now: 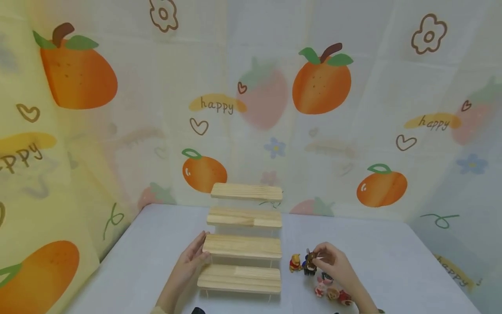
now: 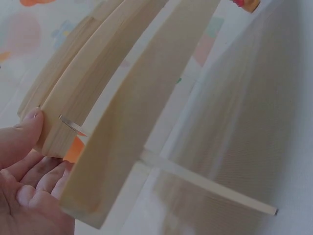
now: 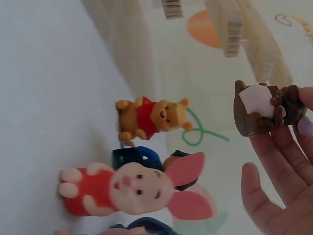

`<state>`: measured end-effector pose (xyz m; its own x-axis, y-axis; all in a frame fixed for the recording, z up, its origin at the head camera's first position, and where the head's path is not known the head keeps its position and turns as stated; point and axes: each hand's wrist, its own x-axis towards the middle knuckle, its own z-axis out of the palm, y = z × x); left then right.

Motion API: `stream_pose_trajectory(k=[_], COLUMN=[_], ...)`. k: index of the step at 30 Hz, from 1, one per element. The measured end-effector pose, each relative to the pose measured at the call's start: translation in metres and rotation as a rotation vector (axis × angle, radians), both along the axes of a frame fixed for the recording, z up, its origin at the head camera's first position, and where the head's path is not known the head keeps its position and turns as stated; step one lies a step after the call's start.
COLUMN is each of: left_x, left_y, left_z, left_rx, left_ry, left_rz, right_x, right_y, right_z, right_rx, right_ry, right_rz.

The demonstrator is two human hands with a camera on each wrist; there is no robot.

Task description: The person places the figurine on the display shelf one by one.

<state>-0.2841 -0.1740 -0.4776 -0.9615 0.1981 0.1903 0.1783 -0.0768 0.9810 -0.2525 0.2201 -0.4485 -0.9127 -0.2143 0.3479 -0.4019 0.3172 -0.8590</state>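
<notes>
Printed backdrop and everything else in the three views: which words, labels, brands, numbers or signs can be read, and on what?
"happy": middle yellow patch of the backdrop.
"happy": right yellow patch.
"happy", slanted: lower-right yellow patch.
"ppy", start cut off: left yellow patch.
Too cut off to read: yellow mark at the right wrist view's edge.
None readable on the toy figures or wooden shelf.

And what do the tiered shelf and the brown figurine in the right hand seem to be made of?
The tiered shelf has pale, matte boards that look like wood, going by their grain; its thin supports seem translucent, possibly clear plastic. The brown figurine looks like molded plastic or vinyl: smooth, with a faint sheen.
</notes>
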Motion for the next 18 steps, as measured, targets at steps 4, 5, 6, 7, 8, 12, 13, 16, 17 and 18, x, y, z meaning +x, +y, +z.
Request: stream_pose_trajectory(k=[4,5,6,7,8,12,13,16,17,18], left_x=[0.000,0.000,-0.001,-0.001,-0.001,-0.001,-0.001,-0.001,0.000,0.000], left_y=[0.001,0.001,0.001,0.001,0.001,0.001,0.001,0.000,0.000,-0.001], left_z=[0.001,0.002,0.002,0.001,0.001,-0.001,-0.001,-0.001,-0.001,0.000], left_rx=[0.010,0.011,0.014,0.016,0.017,0.035,0.036,0.038,0.032,0.027], left_ry=[0.006,0.009,0.011,0.010,0.007,0.004,0.001,-0.006,-0.006,-0.005], left_rz=[-0.008,-0.009,-0.007,-0.004,0.000,-0.012,-0.016,-0.020,-0.018,-0.016], right_x=[-0.005,-0.006,-0.007,-0.008,-0.008,-0.012,-0.013,-0.016,-0.017,-0.017], right_y=[0.002,0.002,0.002,0.002,0.001,0.000,-0.001,-0.003,-0.004,-0.005], right_z=[0.011,0.013,0.015,0.017,0.019,0.024,0.025,0.028,0.029,0.030], right_rx=[-0.025,-0.032,-0.037,-0.043,-0.048,-0.036,-0.035,-0.038,-0.038,-0.043], right_ry=[-0.020,-0.022,-0.026,-0.037,-0.045,-0.062,-0.067,-0.092,-0.100,-0.107], right_rz=[0.018,0.031,0.041,0.044,0.041,0.008,-0.001,-0.018,-0.021,-0.023])
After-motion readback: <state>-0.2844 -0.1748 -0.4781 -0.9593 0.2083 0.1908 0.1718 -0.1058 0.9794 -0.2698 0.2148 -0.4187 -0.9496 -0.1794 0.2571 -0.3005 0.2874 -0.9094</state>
